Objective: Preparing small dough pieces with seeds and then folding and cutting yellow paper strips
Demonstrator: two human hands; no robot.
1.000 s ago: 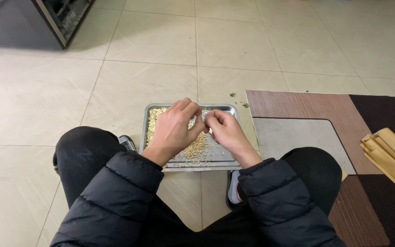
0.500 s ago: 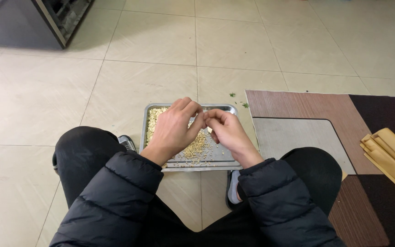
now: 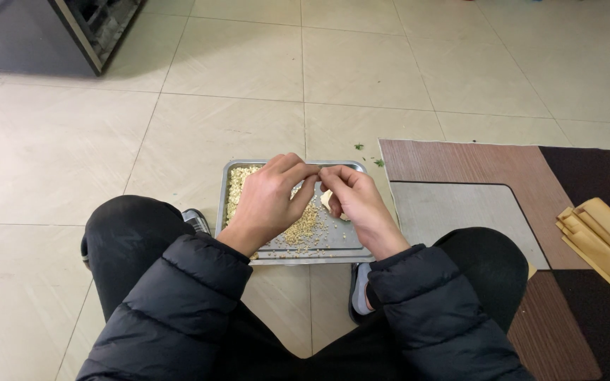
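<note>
Head view, looking down on a seated person in a dark padded jacket and dark trousers. One rectangular metal tray [image 3: 347,248] lies on the tiled floor [image 3: 199,134] between the two knees, holding a loose layer of small pale yellow pieces [image 3: 306,224], too many and too small to count, heaped mostly along the tray's left side and centre. Two hands meet above the tray. The left hand [image 3: 271,199] has its fingers curled and drawn close, thumb and forefinger tips pinched toward the other hand. The right hand [image 3: 356,201] is likewise curled, fingers narrow, and holds one small pale lump [image 3: 327,202] against its palm side; what exactly the fingertips pinch between them cannot be told. Two shoes show in part, one beside each lower corner of the tray. To the right lies one patchwork mat [image 3: 474,183] of brown, grey and dark panels, with one bundle of light wooden slats [image 3: 605,243] on it, well apart from the tray. A few green specks [image 3: 370,162] lie just beyond the tray's far right corner. One dark cabinet [image 3: 72,32] stands at upper left.
</note>
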